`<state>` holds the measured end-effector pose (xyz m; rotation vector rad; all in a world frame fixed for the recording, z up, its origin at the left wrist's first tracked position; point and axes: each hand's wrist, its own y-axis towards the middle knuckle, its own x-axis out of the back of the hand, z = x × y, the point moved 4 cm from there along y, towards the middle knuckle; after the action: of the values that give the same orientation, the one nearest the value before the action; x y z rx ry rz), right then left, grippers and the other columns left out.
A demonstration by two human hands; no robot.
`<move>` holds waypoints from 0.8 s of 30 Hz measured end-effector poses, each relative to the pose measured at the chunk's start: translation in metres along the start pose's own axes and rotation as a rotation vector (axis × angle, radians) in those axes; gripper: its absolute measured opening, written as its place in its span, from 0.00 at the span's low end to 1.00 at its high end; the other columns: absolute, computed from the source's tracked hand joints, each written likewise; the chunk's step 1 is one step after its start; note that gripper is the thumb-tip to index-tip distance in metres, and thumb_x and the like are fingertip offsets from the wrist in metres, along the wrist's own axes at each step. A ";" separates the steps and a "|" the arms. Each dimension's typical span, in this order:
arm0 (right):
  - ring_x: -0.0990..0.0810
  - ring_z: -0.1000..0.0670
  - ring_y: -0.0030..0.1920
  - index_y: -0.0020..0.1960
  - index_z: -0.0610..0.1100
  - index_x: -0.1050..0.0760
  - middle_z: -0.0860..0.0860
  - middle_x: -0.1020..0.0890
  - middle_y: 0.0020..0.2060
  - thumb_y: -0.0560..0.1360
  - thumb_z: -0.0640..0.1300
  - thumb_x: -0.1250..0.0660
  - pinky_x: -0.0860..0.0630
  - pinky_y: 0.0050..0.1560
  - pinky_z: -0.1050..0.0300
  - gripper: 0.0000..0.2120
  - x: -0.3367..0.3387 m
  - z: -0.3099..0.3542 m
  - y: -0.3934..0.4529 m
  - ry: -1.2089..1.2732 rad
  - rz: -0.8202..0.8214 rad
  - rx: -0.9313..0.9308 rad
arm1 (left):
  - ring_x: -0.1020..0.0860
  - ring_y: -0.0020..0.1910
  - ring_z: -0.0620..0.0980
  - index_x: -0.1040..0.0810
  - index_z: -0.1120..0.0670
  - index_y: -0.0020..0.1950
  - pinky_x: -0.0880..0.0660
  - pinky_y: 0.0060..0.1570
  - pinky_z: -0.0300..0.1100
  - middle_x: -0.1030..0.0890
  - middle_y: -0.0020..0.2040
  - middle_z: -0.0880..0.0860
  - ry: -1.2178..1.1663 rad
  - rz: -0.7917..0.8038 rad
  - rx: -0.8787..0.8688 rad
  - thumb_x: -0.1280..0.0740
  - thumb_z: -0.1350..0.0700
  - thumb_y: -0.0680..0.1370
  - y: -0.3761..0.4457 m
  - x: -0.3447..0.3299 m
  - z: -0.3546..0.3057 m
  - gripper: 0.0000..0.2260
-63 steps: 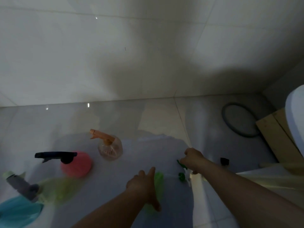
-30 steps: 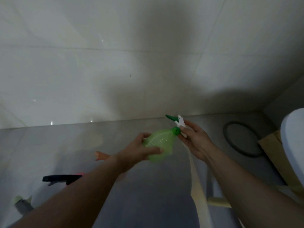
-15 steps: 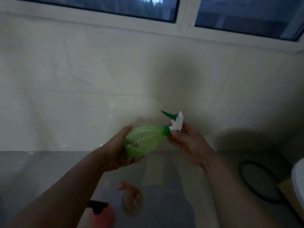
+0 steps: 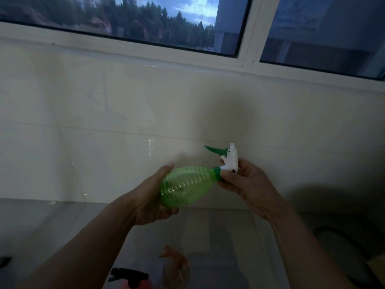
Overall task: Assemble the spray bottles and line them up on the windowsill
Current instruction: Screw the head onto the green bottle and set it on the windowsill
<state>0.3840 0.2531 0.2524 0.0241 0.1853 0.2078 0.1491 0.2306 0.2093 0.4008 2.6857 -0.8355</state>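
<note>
green bottle point(image 4: 185, 186) sits between your hands at mid-frame, lying almost on its side with the neck to the right. half a second ago the window was only a strip along the top; now your view is tilted higher, the window point(image 4: 125, 19) fills the upper band, and the bottle keeps the same tilted pose in front of the wall.

going left to right: your left hand point(image 4: 150, 197) wraps the fat base of the bottle, thumb up over the top and fingers curled beneath. the body is translucent green plastic, egg-shaped, ringed with fine ribs. at its neck a darker green collar meets the white spray head point(image 4: 230, 161), whose green trigger juts up and left. your right hand point(image 4: 248, 184) pinches that head and collar with thumb and fingertips.

for room, the pale tiled wall point(image 4: 104, 113) behind is bare and smooth, and the white windowsill edge point(image 4: 129, 49) runs across above your hands. below, on the glossy floor, a black spray head on a pink bottle point(image 4: 133, 281) lies at the bottom edge, with a clear bottle with an orange trigger point(image 4: 176, 268) just right of it. a dark ring point(image 4: 358, 255) lies at the far right.
</note>
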 end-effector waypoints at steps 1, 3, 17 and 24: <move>0.14 0.45 0.49 0.58 0.41 0.20 0.40 0.14 0.51 0.61 0.47 0.19 0.17 0.48 0.54 0.27 0.001 0.002 0.000 0.010 -0.043 -0.008 | 0.23 0.32 0.55 0.20 0.55 0.58 0.30 0.26 0.38 0.18 0.45 0.60 -0.010 0.012 -0.049 0.37 0.31 0.74 0.000 -0.003 -0.002 0.30; 0.14 0.46 0.43 0.56 0.39 0.19 0.41 0.13 0.47 0.61 0.49 0.20 0.17 0.44 0.54 0.27 0.004 0.005 -0.001 0.020 -0.133 -0.021 | 0.20 0.41 0.56 0.19 0.50 0.62 0.24 0.35 0.43 0.17 0.55 0.58 -0.002 0.062 -0.154 0.32 0.36 0.74 -0.001 -0.008 -0.007 0.23; 0.20 0.51 0.27 0.46 0.41 0.17 0.46 0.17 0.29 0.66 0.59 0.22 0.23 0.28 0.59 0.21 0.012 0.022 -0.009 -0.224 -0.391 -0.171 | 0.21 0.62 0.48 0.28 0.38 0.70 0.19 0.54 0.49 0.23 0.65 0.46 0.370 0.050 -0.714 0.19 0.66 0.63 -0.006 -0.019 -0.025 0.42; 0.17 0.51 0.34 0.55 0.39 0.19 0.45 0.16 0.39 0.75 0.46 0.27 0.20 0.36 0.56 0.12 0.005 0.031 -0.011 -0.211 -0.151 -0.138 | 0.21 0.62 0.52 0.29 0.41 0.69 0.19 0.55 0.52 0.24 0.65 0.50 0.345 0.070 -0.703 0.19 0.65 0.65 -0.005 -0.017 -0.023 0.39</move>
<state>0.3967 0.2429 0.2817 -0.1049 -0.0378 0.0666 0.1581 0.2369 0.2364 0.4857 3.0149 0.2459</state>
